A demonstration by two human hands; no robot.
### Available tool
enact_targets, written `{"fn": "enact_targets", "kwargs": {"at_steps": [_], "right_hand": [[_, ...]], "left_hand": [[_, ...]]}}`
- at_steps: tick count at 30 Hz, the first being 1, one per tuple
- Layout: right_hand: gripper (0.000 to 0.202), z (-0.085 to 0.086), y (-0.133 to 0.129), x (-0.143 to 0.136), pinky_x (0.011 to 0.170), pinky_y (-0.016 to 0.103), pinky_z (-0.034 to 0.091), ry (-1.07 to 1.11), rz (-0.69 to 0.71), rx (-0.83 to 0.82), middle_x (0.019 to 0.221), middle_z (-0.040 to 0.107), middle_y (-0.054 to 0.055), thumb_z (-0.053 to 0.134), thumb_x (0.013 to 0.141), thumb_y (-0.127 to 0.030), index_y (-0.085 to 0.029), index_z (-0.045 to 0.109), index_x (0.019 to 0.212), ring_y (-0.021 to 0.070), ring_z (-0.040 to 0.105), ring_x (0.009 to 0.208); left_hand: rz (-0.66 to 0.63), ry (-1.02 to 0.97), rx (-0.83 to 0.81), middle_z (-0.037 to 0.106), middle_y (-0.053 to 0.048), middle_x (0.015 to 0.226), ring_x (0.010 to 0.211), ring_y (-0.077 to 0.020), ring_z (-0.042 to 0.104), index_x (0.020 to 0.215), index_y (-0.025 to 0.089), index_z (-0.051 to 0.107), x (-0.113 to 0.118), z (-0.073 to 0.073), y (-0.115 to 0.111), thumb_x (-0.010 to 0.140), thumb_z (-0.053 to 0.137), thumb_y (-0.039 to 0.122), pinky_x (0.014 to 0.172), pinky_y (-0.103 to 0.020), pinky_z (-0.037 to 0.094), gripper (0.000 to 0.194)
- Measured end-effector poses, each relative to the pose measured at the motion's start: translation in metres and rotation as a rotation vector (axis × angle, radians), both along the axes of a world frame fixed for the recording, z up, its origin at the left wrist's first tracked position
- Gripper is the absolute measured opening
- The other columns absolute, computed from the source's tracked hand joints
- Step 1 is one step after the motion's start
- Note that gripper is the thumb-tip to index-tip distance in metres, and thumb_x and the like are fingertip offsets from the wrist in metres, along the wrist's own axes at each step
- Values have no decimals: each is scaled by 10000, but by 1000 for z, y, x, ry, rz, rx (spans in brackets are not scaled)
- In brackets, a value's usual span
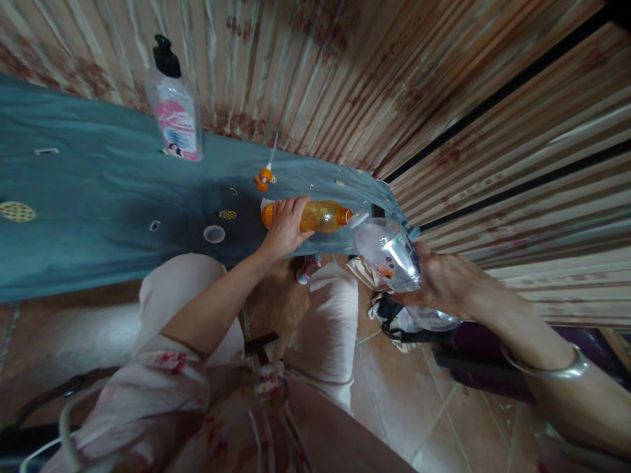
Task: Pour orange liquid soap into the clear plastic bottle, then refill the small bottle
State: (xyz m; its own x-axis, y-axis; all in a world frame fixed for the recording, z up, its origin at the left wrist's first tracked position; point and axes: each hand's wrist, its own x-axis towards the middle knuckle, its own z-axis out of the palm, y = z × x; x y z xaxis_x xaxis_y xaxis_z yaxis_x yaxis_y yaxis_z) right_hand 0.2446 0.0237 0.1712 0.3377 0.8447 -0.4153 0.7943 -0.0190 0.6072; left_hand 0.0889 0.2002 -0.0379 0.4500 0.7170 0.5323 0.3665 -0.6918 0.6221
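Note:
My left hand (287,226) is wrapped round an orange see-through bottle (323,217) that lies almost sideways, its open neck pointing right. In my right hand (441,279) is a large clear plastic bottle (387,253), tilted with its mouth up and left. The two mouths meet or nearly meet; I cannot tell whether they touch. Behind them on the cloth lies an orange pump top (263,179) with a thin tube. A round white cap (214,234) rests left of my left hand.
A clear bottle with a black top and pink label (177,125) stands at the back left on the teal cloth (98,177). Pleated curtains (296,72) hang behind and to the right. Bags (394,322) and a dark purple box (473,361) are on the tiled floor.

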Motion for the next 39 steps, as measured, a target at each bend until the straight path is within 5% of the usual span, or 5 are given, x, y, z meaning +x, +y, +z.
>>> {"fn": "enact_targets", "kwargs": {"at_steps": [39], "right_hand": [[759, 2, 1, -4, 590, 350, 464, -12, 4, -15, 811, 697, 220, 595, 734, -614, -6, 429, 1157, 357, 686, 806]], "left_hand": [[-4, -4, -9, 533, -130, 1215, 1124, -311, 473, 1264, 137, 415, 0, 2, 0, 687, 716, 319, 983, -442, 335, 676]]}}
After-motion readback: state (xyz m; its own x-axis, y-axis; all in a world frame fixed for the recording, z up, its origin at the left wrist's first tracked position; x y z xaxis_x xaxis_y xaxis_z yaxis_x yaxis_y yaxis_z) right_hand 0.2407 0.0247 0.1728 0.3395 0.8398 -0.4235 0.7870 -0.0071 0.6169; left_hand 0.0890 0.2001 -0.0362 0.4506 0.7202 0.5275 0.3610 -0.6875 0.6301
